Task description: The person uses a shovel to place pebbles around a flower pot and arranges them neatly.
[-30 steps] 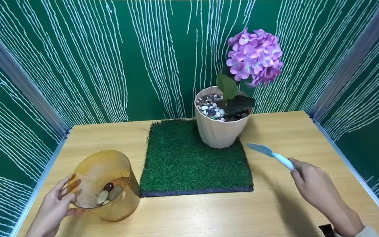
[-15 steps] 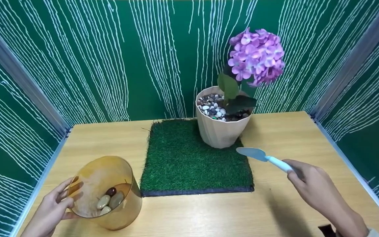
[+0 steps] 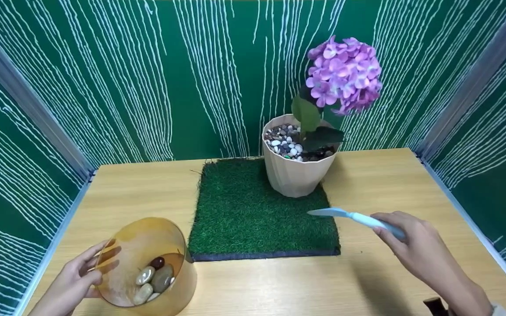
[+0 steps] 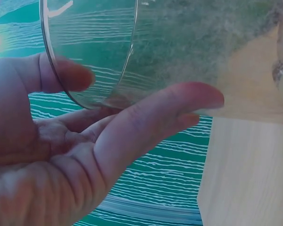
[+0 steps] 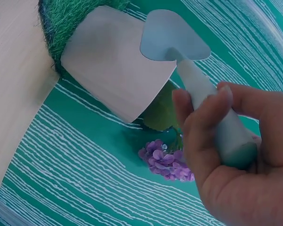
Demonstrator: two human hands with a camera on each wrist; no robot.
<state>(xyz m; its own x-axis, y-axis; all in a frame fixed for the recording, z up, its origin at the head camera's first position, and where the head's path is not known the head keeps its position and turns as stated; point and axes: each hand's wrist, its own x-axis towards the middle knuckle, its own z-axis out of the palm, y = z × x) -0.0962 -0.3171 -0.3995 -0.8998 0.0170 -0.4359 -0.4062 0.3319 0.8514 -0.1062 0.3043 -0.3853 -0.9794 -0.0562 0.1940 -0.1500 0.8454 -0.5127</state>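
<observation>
At the table's near left, my left hand [image 3: 70, 281] grips the rim and side of a see-through amber container [image 3: 182, 283], which tilts. Smooth stones [image 3: 162, 278], brown, grey and dark red, lie at its bottom. In the left wrist view the thumb and fingers [image 4: 155, 110] lie against the clear wall. My right hand [image 3: 420, 245] holds a small light-blue trowel [image 3: 363, 218] by its handle, with the blade pointing left above the mat's right edge. The right wrist view shows fingers curled round the trowel handle [image 5: 212, 108]; the blade appears in front of the flowerpot.
A beige flowerpot [image 3: 294, 177] with pebbles [image 3: 283, 142] and a purple hydrangea [image 3: 344, 77] stands at the back of a green turf mat [image 3: 253, 215]. Under them is a wooden table [image 3: 147, 188]. Green walls with white lines [image 3: 200, 87] enclose the back and sides.
The amber container has come nearer and tipped, so more of the stones shows inside. My right hand has moved the trowel blade left and nearer, over the mat's edge.
</observation>
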